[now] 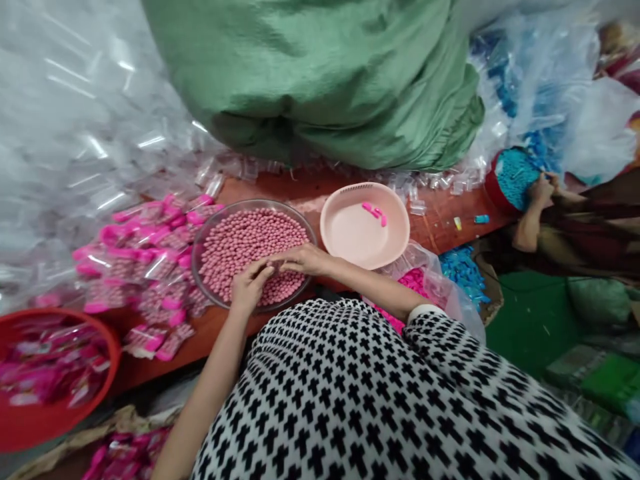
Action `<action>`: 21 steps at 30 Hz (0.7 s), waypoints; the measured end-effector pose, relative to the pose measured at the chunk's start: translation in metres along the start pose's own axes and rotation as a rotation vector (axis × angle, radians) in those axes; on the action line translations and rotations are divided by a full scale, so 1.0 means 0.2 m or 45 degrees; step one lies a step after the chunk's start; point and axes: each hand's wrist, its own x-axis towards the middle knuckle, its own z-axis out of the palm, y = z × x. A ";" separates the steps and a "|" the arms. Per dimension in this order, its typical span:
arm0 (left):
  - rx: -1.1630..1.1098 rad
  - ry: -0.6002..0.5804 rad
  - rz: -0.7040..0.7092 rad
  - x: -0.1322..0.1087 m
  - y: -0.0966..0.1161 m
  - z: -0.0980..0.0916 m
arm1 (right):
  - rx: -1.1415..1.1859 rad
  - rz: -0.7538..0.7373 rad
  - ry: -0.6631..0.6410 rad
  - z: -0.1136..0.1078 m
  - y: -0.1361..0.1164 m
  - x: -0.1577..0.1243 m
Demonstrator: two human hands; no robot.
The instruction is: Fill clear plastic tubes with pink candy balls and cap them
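A round metal bowl [195,257] full of small pink balls [245,233] sits on the reddish-brown table. Over its near side, my left hand [249,285] is closed, thumb and fingers pinched together. My right hand [304,259] reaches in from the right, also closed, with its fingertips almost meeting the left ones. Whatever lies between the fingertips is too small and blurred to name. Just right of the bowl stands a pale pink plastic basin [345,243] with several bright pink pieces [374,212] in it. Left of the bowl are heaped clear containers with pink caps [155,260], many filled with pink balls.
A large green sack [320,80] looms behind the table [430,230]. Clear empty containers [90,147] pile up at the left. A red tub [113,353] holds pink packages. At the right, a co-worker's hands [543,190] are at a bowl of blue pieces [515,175].
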 end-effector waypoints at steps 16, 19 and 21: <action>-0.073 -0.032 -0.139 -0.02 0.11 0.14 | -0.944 1.325 0.613 -0.78 0.73 -0.57; -0.082 -0.027 -0.157 -0.03 0.12 0.14 | -0.944 1.291 0.536 -0.78 0.78 -0.60; -0.104 -0.012 -0.167 -0.03 0.12 0.14 | -0.952 1.263 0.483 -0.78 0.79 -0.64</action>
